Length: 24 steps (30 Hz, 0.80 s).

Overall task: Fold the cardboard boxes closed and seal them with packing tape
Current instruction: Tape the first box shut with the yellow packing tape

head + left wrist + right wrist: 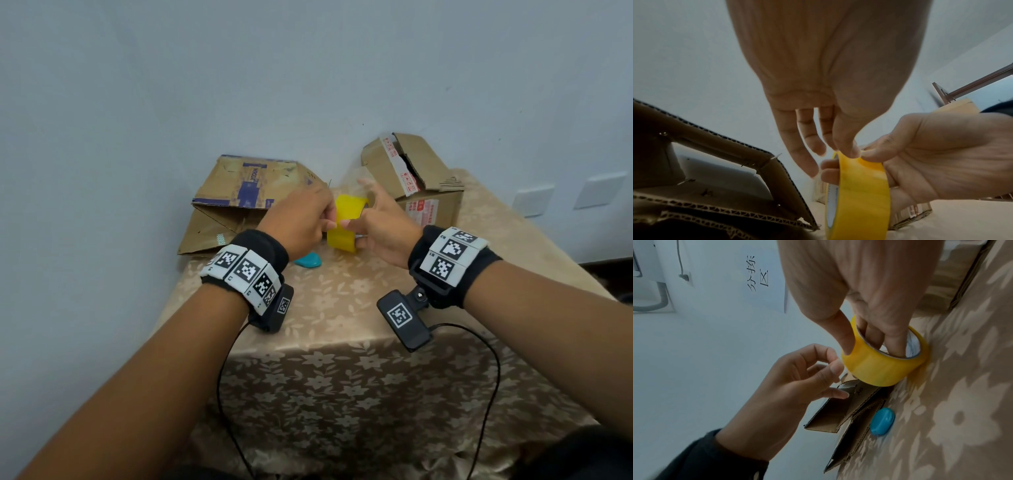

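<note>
Near the table's far left corner lies a flattened box (246, 202), its flaps unfolded, one open end of corrugated edges facing my left wrist view. My left hand (301, 219) hovers just in front of it, thumb and forefinger pinched at the outer face of the tape roll (346, 222), the other fingers (797, 146) hanging loose; whether the pinch has the loose end of the tape I cannot tell. A blue oval thing (308, 261) lies on the table (342, 342) just nearer me than that hand, beside the box's near corner. The yellow roll is held on edge just above the flowered cloth, between the two boxes and toward the far edge. My right hand (387, 229) has it in its grip: fingers (894, 340) pushed through the core, thumb pressed on the outside. Toward the far right corner stands the second box (421, 181), upright, top flaps partly open, red-printed tape on its seam.
</note>
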{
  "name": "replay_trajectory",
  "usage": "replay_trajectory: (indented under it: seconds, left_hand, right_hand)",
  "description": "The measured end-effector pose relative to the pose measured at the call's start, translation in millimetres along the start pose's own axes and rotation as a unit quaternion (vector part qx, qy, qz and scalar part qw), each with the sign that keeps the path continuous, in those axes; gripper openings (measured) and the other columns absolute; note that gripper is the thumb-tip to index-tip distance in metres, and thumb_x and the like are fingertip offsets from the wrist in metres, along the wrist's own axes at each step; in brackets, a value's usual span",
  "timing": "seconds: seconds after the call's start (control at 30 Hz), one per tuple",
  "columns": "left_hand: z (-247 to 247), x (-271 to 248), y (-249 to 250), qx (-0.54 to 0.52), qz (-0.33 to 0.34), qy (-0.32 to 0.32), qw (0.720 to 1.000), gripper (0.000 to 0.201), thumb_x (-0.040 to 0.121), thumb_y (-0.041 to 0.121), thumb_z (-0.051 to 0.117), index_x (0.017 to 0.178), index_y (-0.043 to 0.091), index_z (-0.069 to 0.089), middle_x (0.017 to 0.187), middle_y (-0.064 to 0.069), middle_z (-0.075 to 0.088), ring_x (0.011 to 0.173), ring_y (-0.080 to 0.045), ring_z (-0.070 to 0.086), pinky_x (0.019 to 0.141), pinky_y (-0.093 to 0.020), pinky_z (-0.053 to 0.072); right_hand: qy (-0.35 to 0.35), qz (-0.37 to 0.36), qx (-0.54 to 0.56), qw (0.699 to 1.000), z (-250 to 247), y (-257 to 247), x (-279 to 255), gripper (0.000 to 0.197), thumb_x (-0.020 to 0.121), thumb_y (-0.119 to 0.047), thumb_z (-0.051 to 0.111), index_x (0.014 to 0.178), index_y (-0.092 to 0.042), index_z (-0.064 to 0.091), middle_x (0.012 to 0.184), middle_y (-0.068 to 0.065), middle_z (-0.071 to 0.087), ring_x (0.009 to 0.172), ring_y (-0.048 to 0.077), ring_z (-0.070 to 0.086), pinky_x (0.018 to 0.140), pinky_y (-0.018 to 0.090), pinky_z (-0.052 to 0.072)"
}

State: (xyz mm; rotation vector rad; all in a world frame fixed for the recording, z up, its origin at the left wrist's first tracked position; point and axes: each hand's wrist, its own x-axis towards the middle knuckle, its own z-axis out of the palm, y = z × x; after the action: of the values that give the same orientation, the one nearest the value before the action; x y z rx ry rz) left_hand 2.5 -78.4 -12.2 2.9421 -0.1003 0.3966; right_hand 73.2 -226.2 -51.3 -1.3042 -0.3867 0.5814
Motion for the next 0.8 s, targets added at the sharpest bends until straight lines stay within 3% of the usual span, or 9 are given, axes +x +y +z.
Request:
replay_trajectory:
  seconds: [0.07,0.13,0.23,0.33,0.43,0.53,0.63,0.8]
  left_hand:
    - [0.9,-0.8,-0.2,-0.011,0.005,0.007,1.0,0.012,0.095,0.017,0.067,0.092,0.022,0.057,0.099,0.005,0.052,0.091,-0.016,0.05,0.082,-0.039,0.048]
    - [0.3,-1.2,-0.4,-0.019,0.011,0.032,0.999,0.014,0.093,0.018,0.07,0.09,0.023,0.057,0.1,0.005,0.053,0.091,-0.016,0.052,0.081,-0.036,0.047]
    - [-2.2,-2.4,-0.3,-0.036,0.026,0.064,0.997,0.015,0.091,0.016,0.072,0.087,0.023,0.059,0.094,0.005,0.058,0.088,-0.015,0.056,0.078,-0.035,0.048]
    - [-3.6,-3.2,1.1,-0.063,0.033,0.08,0.994,0.009,0.09,0.013,0.07,0.088,0.019,0.063,0.086,0.005,0.064,0.083,-0.016,0.06,0.078,-0.04,0.052]
    - [-2.7,-2.4,1.2,-0.082,0.031,0.095,0.992,0.004,0.09,0.014,0.07,0.092,0.017,0.067,0.083,0.005,0.067,0.08,-0.013,0.062,0.077,-0.04,0.054]
    - [-0.3,-1.7,0.8,-0.09,0.016,0.088,0.992,0.011,0.088,0.013,0.068,0.098,0.018,0.066,0.082,0.007,0.067,0.076,-0.009,0.06,0.075,-0.038,0.054]
    - [1.5,-1.1,1.6,-0.104,-0.009,0.067,0.992,0.021,0.083,0.017,0.074,0.102,0.021,0.066,0.079,0.008,0.066,0.072,-0.005,0.059,0.074,-0.038,0.055]
    - [-0.2,1.9,2.2,-0.099,-0.037,0.083,0.991,0.013,0.081,0.019,0.082,0.092,0.02,0.075,0.077,0.009,0.069,0.073,-0.008,0.062,0.076,-0.038,0.056]
  right_hand:
    - [0.012,0.013,0.034,0.999,-2.0,-2.9,1.8,0.084,0.091,0.017,0.054,0.151,-0.037,0.031,0.146,0.022,0.05,0.118,0.038,0.063,0.095,0.058,0.056]
    - [0.018,0.03,0.069,0.997,-2.7,-5.9,2.2,0.073,0.095,0.008,0.05,0.154,-0.03,0.03,0.14,0.025,0.057,0.108,0.04,0.067,0.095,0.062,0.054]
    - [0.029,0.037,0.08,0.996,-1.9,-7.9,1.4,0.064,0.102,0.001,0.044,0.157,-0.026,0.026,0.136,0.027,0.06,0.105,0.042,0.068,0.09,0.064,0.056]
    - [0.034,0.031,0.08,0.996,-1.2,-8.2,-0.2,0.065,0.105,0.002,0.042,0.159,-0.027,0.022,0.14,0.024,0.057,0.1,0.039,0.07,0.082,0.058,0.059]
    - [0.031,0.029,0.082,0.996,-0.5,-7.6,-1.1,0.067,0.105,0.002,0.042,0.16,-0.028,0.019,0.14,0.024,0.057,0.096,0.038,0.072,0.084,0.059,0.058]
    - [0.025,0.028,0.082,0.996,0.9,-7.4,-2.9,0.068,0.105,0.002,0.041,0.16,-0.03,0.018,0.138,0.025,0.058,0.104,0.04,0.068,0.086,0.058,0.057]
    - [0.02,0.027,0.085,0.996,2.1,-7.0,-3.5,0.069,0.105,0.001,0.039,0.161,-0.032,0.017,0.134,0.029,0.061,0.1,0.037,0.066,0.087,0.057,0.056]
    - [0.021,0.024,0.088,0.996,3.3,-5.3,-2.2,0.065,0.107,-0.002,0.036,0.162,-0.032,0.016,0.131,0.028,0.063,0.092,0.035,0.07,0.084,0.055,0.058]
